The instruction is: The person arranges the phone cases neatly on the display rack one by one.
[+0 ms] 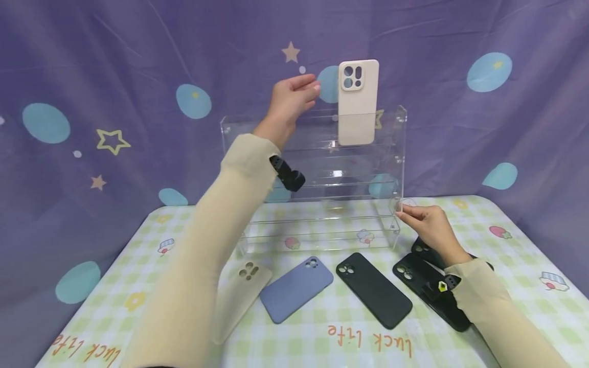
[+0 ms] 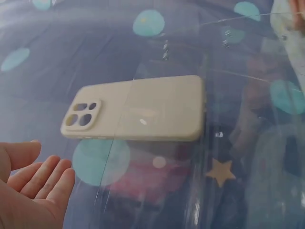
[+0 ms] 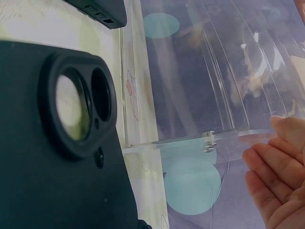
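A cream phone case (image 1: 358,105) stands upright in the top tier of a clear acrylic tiered rack (image 1: 322,219), camera cutouts at its upper left. My left hand (image 1: 294,99) is raised just left of the case, apart from it and holding nothing. In the left wrist view, that hand's fingers (image 2: 45,183) are loosely bent beside the case's camera end. Lower down, my right hand (image 1: 430,225) pinches the edge of the rack's right side panel between thumb and fingers. The right wrist view shows this hand (image 3: 281,181) at the clear panel.
On the checked tablecloth (image 1: 294,352) before the rack lie a beige case (image 1: 241,301), a blue-grey case (image 1: 296,290) and a dark green case (image 1: 375,291). Black cases (image 1: 432,291) lie under my right forearm. A purple patterned curtain (image 1: 138,66) hangs behind.
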The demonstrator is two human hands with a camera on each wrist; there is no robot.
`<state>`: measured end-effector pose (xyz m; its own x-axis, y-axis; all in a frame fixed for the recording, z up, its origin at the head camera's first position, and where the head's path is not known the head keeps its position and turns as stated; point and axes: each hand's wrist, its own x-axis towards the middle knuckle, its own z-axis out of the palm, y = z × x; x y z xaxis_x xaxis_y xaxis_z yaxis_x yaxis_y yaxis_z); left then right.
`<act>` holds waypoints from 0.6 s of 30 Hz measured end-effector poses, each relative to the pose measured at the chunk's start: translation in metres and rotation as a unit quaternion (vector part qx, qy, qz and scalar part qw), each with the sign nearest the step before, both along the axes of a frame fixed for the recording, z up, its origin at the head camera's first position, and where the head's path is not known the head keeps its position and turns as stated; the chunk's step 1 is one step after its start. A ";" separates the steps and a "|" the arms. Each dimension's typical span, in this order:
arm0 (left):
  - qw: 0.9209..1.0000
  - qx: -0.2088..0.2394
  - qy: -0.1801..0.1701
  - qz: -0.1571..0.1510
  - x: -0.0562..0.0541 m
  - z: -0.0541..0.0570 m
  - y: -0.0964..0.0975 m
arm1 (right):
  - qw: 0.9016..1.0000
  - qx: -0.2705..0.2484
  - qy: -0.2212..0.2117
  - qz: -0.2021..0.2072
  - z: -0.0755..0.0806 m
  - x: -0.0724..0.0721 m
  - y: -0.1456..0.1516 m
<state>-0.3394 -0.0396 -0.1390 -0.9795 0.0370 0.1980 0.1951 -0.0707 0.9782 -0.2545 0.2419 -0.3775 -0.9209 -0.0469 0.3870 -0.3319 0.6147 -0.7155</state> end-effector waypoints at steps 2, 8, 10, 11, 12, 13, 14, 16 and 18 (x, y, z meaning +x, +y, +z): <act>1.000 -0.005 0.012 -0.015 0.010 -0.006 -0.011 | 1.000 0.000 -0.003 -0.002 0.000 -0.001 0.001; 0.997 -0.055 0.031 -0.050 0.047 -0.037 -0.045 | 1.000 0.005 -0.020 -0.013 -0.002 0.000 0.008; 0.994 -0.080 0.044 -0.055 0.061 -0.054 -0.056 | 1.000 0.008 -0.020 -0.016 -0.003 0.001 0.011; 0.993 -0.094 0.049 -0.056 0.066 -0.062 -0.061 | 1.000 0.008 -0.019 -0.017 -0.003 0.002 0.012; 0.991 -0.105 0.053 -0.059 0.072 -0.072 -0.067 | 1.000 0.008 -0.018 -0.019 -0.004 0.002 0.012; 0.989 -0.120 0.054 -0.063 0.077 -0.081 -0.073 | 1.000 0.006 -0.016 -0.020 -0.004 0.002 0.012; 0.988 -0.131 0.052 -0.067 0.083 -0.090 -0.079 | 1.000 0.005 -0.015 -0.021 -0.005 0.003 0.012; 0.985 -0.152 0.040 -0.075 0.092 -0.108 -0.093 | 1.000 0.002 -0.013 -0.021 -0.006 0.003 0.012; 0.981 -0.172 0.024 -0.086 0.101 -0.127 -0.108 | 1.000 0.002 -0.013 -0.020 -0.007 0.004 0.012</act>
<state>-0.2381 -0.1476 -0.2656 -0.9429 0.2732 0.1907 0.2557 0.2265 0.9399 -0.2502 0.2542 -0.3844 -0.9320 -0.0103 0.3622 -0.2875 0.6296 -0.7218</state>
